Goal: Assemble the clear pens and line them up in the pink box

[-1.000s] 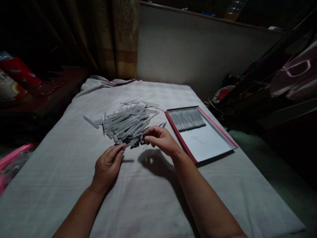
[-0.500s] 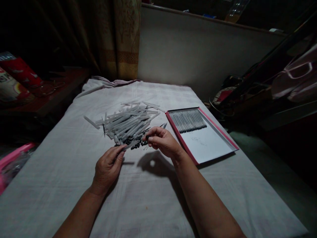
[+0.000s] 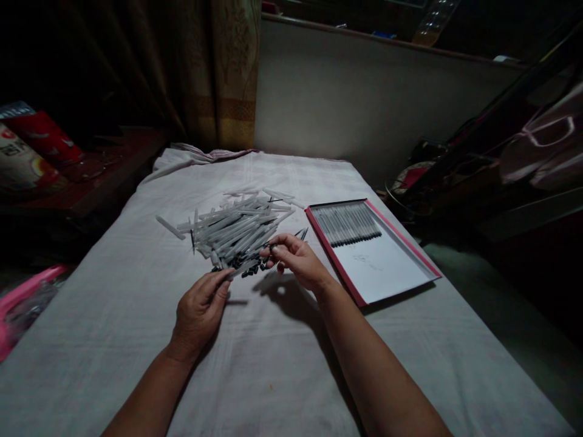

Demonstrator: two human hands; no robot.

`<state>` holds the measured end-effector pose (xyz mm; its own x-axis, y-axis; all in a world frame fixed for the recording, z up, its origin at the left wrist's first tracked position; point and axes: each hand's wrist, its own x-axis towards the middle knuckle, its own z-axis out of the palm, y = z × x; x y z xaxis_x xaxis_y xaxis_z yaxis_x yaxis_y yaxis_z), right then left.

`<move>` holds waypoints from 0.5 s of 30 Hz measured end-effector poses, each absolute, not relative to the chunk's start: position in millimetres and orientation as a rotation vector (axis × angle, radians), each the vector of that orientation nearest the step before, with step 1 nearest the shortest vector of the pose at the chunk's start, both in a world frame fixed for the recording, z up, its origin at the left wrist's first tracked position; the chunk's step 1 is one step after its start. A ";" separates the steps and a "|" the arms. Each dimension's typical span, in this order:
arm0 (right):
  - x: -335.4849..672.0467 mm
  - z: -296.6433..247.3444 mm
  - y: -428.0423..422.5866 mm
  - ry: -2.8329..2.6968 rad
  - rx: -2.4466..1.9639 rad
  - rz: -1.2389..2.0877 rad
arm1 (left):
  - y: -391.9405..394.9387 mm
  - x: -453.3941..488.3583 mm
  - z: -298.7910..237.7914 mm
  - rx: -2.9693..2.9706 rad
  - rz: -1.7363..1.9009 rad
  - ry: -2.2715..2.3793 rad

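Observation:
My left hand is closed on a translucent pen barrel, which points right toward my other hand. My right hand pinches a small black pen part between thumb and forefinger, slightly apart from the barrel. Just beyond both hands lies a loose pile of clear pen barrels. Small black pen pieces are scattered along the pile's near edge, and a few thin dark refills stick out on its right. Right of the pile, a shallow red-edged box holds a neat row of black-tipped pens.
A pale checked cloth covers the table and is bunched at the far left corner. A pink basket stands low at the left edge. Beyond the table are a curtain and a pale wall.
The fingers of my right hand have shifted slightly around the small black pen part. My left hand keeps its hold on the barrel, and the view has tilted a little.

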<state>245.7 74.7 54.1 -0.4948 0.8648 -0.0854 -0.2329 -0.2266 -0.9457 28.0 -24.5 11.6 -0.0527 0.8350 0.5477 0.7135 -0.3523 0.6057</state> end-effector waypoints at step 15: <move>234.2 51.2 67.9 -1.362 -0.800 1.766 | -23.7 27.5 11.1 2.044 1.340 1.715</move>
